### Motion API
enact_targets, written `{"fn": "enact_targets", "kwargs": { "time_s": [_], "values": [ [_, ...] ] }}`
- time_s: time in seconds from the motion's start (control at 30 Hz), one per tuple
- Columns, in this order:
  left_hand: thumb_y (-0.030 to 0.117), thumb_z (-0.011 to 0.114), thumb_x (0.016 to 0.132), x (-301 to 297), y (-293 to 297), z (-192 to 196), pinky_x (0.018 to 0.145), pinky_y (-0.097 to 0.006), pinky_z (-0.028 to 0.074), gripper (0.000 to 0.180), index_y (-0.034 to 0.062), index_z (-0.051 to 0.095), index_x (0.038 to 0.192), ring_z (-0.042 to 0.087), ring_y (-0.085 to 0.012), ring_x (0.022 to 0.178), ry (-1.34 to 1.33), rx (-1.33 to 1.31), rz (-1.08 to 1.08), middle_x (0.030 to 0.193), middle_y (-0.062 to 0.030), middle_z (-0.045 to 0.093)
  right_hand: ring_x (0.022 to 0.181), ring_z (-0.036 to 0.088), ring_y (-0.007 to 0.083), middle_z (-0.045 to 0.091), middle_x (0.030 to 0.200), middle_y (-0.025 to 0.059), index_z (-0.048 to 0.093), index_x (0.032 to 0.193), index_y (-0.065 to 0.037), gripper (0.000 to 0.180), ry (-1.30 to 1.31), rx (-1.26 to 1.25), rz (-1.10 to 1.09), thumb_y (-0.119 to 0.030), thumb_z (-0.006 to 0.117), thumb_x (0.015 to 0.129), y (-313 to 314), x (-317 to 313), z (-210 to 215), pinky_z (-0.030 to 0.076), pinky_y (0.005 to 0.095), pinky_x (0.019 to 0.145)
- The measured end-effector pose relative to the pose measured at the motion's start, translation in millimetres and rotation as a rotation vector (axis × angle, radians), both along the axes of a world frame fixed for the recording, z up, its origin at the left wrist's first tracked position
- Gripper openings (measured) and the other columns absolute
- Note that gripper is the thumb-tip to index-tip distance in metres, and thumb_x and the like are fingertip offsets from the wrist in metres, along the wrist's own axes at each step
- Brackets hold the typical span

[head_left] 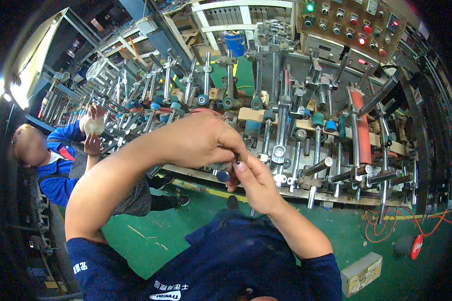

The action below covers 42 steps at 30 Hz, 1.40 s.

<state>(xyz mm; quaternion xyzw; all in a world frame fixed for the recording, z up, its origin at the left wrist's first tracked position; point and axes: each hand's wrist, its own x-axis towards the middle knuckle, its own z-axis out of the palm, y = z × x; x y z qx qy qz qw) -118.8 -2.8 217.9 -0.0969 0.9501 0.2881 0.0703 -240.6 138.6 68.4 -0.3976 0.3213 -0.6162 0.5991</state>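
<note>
My left hand (206, 140) reaches across in front of me, its fingers bent down and pinched together over a machine's front rail. My right hand (258, 185) meets it from the other side, thumb and fingers closed at the same spot. Between the fingertips shows a small dark piece, mostly hidden, whose kind I cannot make out. Just below the fingers is a round dark-blue end (223, 176); whether it is held or belongs to the machine I cannot tell. Around both hands stand shiny metal rods with clamps and blue-green rollers (256, 104).
A long strip (251, 115) runs through the rollers. A red-orange roller (360, 128) stands to the right, below a control panel (349, 25). At left, a co-worker (60, 160) in blue holds a whitish round thing (94, 125). An orange cord (374, 226) and a block (361, 273) lie on the green floor.
</note>
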Motion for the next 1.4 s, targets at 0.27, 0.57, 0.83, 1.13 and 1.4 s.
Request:
{"fn": "enact_targets", "kwargs": {
  "time_s": [0.27,0.57,0.83,1.13,1.4],
  "values": [
    [0.012,0.066,0.097,13,-78,8,0.08,-0.03,0.055,0.016,0.0023,0.072,0.108,0.07,-0.0152,0.088,0.248,0.503,0.28,0.097,-0.008,0.075,0.091,0.053,0.0073,0.057,0.117,0.0038,0.058,0.111,-0.007,0.044,0.202,-0.058,-0.038,-0.019,0.087,0.079,-3,-6,4,0.051,0.0262,0.078],
    [0.021,0.071,0.095,21,-178,-76,0.074,-0.03,0.053,0.027,-0.0008,0.066,0.111,0.066,-0.0125,0.083,0.214,0.425,0.412,0.09,-0.0056,0.071,0.101,0.057,0.0202,0.059,0.11,0.0103,0.056,0.107,-0.004,0.037,0.815,-0.018,-0.476,-0.011,0.081,0.08,-1,44,17,0.049,0.0309,0.085],
    [0.033,0.063,0.102,30,-168,-115,0.057,-0.028,0.055,0.031,0.0031,0.065,0.109,0.069,-0.0153,0.068,-0.021,0.984,0.367,0.095,-0.0083,0.07,0.105,0.054,0.0192,0.056,0.114,0.0117,0.057,0.104,-0.004,0.024,0.572,0.119,-0.636,-0.007,0.071,0.085,-1,68,15,0.044,0.0317,0.093],
    [0.029,0.061,0.1,44,-163,-147,0.089,-0.041,0.05,0.03,0.0015,0.072,0.104,0.066,-0.0278,0.097,0.153,0.421,-0.355,0.098,-0.0117,0.07,0.103,0.052,0.0183,0.056,0.115,0.0118,0.055,0.105,-0.005,0.028,0.521,0.172,-0.691,-0.005,0.07,0.082,-5,77,17,0.043,0.0308,0.089],
    [0.026,0.069,0.092,30,-153,-179,0.088,-0.043,0.051,0.027,0.0003,0.074,0.1,0.066,-0.0329,0.097,0.397,0.302,-0.342,0.097,-0.0154,0.072,0.099,0.051,0.0165,0.055,0.115,0.0115,0.054,0.104,-0.007,0.028,0.522,0.188,-0.719,-0.003,0.069,0.08,-4,78,16,0.044,0.0293,0.085]
  ]
}}
